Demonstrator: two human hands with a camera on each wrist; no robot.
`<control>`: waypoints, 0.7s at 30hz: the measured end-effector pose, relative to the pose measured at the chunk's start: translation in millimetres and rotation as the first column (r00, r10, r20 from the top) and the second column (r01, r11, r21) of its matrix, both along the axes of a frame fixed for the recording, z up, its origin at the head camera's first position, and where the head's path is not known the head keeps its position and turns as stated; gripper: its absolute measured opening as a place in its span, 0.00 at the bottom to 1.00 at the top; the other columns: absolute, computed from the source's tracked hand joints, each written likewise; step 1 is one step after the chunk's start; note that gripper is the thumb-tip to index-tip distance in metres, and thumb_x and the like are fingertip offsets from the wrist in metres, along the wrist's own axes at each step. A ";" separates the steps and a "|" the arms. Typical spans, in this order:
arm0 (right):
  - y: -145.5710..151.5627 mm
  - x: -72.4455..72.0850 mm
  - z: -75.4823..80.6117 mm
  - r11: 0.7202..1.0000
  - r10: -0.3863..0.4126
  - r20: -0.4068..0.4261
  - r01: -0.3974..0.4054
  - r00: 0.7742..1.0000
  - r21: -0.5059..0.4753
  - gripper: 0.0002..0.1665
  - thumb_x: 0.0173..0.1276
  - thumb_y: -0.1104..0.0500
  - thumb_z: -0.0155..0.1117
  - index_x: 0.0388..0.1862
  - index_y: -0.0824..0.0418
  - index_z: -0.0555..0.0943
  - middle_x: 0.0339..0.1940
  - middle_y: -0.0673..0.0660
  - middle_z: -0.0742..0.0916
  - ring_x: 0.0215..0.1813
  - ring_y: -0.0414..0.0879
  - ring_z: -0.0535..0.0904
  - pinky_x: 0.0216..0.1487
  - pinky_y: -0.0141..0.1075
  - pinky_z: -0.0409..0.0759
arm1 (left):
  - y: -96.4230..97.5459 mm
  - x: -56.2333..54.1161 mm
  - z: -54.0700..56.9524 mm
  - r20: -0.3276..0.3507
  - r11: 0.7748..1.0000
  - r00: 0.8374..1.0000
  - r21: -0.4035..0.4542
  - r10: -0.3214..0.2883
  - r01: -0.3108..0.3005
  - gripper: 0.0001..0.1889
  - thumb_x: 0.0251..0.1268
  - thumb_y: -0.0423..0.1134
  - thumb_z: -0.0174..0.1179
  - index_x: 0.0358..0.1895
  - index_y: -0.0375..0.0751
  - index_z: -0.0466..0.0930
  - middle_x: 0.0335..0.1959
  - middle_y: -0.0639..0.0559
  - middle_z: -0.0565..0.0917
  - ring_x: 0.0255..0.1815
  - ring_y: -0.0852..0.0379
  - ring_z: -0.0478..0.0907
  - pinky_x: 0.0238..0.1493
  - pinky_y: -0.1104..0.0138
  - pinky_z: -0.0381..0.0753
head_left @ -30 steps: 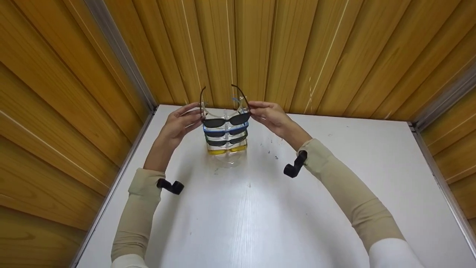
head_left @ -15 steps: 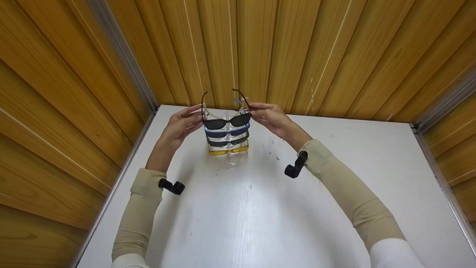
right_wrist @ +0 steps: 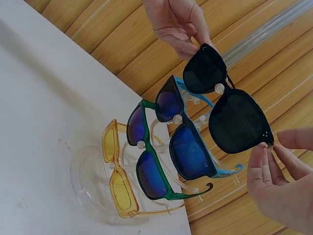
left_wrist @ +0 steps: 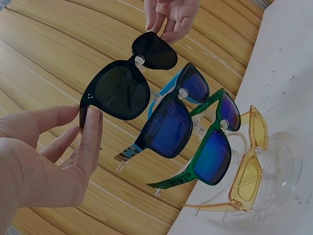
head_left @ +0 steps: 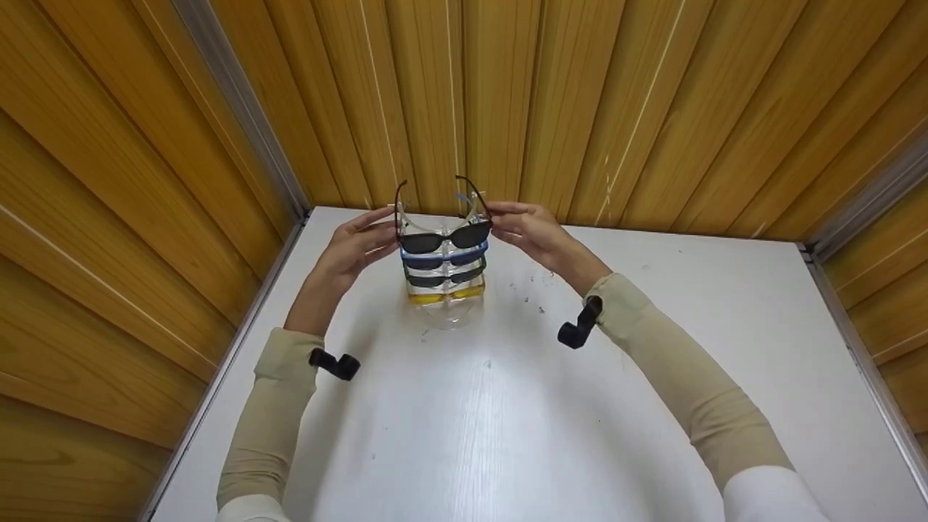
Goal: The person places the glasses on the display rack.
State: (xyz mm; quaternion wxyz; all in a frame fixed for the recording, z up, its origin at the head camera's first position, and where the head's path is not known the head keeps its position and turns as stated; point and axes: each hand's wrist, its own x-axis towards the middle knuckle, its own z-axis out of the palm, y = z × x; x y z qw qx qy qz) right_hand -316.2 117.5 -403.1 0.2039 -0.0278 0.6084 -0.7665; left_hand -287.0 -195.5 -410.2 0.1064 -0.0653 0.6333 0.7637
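Black sunglasses (head_left: 420,242) sit at the top of a clear plastic display stand (head_left: 447,319), against its top nose peg. My left hand (head_left: 346,250) pinches their left hinge end between thumb and fingers. At the opposite hinge end, my right hand (head_left: 533,230) pinches the frame in the same way. Both temples are unfolded and point back toward the wall. Below hang blue-and-black sunglasses (left_wrist: 168,128), then green sunglasses (left_wrist: 213,152), and lowest a yellow pair (right_wrist: 124,193). The stand's round base (right_wrist: 80,181) rests on the white table.
The white table (head_left: 464,435) meets slatted wood-look walls (head_left: 493,94) behind and at the sides. Metal strips (head_left: 239,101) run along the corners. Small dark marks (head_left: 533,290) dot the tabletop right of the stand.
The black sunglasses have come down slightly, their temple tips now lower against the wall. Both hands keep their hold and have barely moved. The lower pairs stay put on the stand.
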 end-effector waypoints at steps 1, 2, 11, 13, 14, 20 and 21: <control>1.8 -0.1 -0.1 1.000 0.001 -0.004 -0.001 1.000 0.004 0.27 0.75 0.71 0.56 0.72 0.69 0.72 0.64 0.61 0.82 0.54 0.43 0.82 0.78 0.46 0.70 | 0.2 -0.9 -0.1 -0.001 1.000 1.000 -0.009 -0.005 0.005 0.27 0.71 0.30 0.62 0.72 0.41 0.73 0.47 0.55 0.87 0.49 0.58 0.85 0.62 0.64 0.84; 3.8 -0.3 -0.4 1.000 0.001 -0.008 -0.001 1.000 0.010 0.27 0.75 0.71 0.56 0.73 0.69 0.71 0.66 0.62 0.81 0.54 0.43 0.82 0.78 0.46 0.70 | 0.3 -2.0 -0.3 0.000 1.000 1.000 -0.018 -0.010 0.010 0.27 0.72 0.31 0.62 0.72 0.42 0.73 0.49 0.54 0.86 0.51 0.57 0.85 0.64 0.63 0.83; 35.1 3.7 -6.0 0.994 0.002 -0.115 0.011 0.993 0.107 0.28 0.78 0.66 0.57 0.74 0.68 0.69 0.59 0.55 0.85 0.62 0.47 0.81 0.76 0.47 0.72 | -21.0 1.5 -8.1 -0.041 0.985 0.997 -0.163 -0.073 0.065 0.28 0.76 0.40 0.60 0.75 0.44 0.68 0.73 0.41 0.74 0.75 0.46 0.70 0.78 0.58 0.69; 46.2 3.2 -9.5 0.987 0.008 -0.136 0.014 0.991 0.157 0.28 0.79 0.64 0.56 0.75 0.67 0.69 0.59 0.52 0.85 0.62 0.46 0.81 0.77 0.47 0.71 | -28.3 3.5 -11.1 -0.074 0.970 0.990 -0.221 -0.118 0.099 0.28 0.77 0.40 0.58 0.77 0.42 0.65 0.75 0.39 0.71 0.78 0.45 0.66 0.81 0.56 0.64; 52.1 2.9 -11.5 0.983 0.009 -0.152 0.019 0.988 0.180 0.28 0.79 0.64 0.56 0.75 0.67 0.69 0.61 0.53 0.84 0.64 0.47 0.80 0.78 0.47 0.70 | -31.5 4.4 -12.5 -0.092 0.961 0.986 -0.255 -0.137 0.110 0.28 0.78 0.40 0.57 0.77 0.42 0.64 0.75 0.39 0.70 0.78 0.44 0.65 0.82 0.55 0.62; 88.1 3.8 -28.2 0.905 0.056 -0.351 0.101 0.935 0.412 0.31 0.79 0.59 0.58 0.77 0.65 0.67 0.75 0.63 0.75 0.77 0.56 0.69 0.80 0.48 0.66 | -40.8 7.8 -22.2 -0.130 0.864 0.965 -0.483 -0.228 0.139 0.31 0.79 0.43 0.56 0.80 0.44 0.59 0.79 0.39 0.66 0.81 0.42 0.61 0.83 0.46 0.54; 93.3 5.0 -31.6 0.877 0.079 -0.399 0.127 0.913 0.464 0.31 0.79 0.58 0.59 0.77 0.64 0.67 0.75 0.64 0.74 0.78 0.56 0.68 0.81 0.49 0.65 | -41.1 7.6 -25.0 -0.134 0.837 0.960 -0.529 -0.246 0.140 0.32 0.79 0.43 0.56 0.81 0.44 0.58 0.80 0.39 0.64 0.81 0.42 0.59 0.84 0.45 0.52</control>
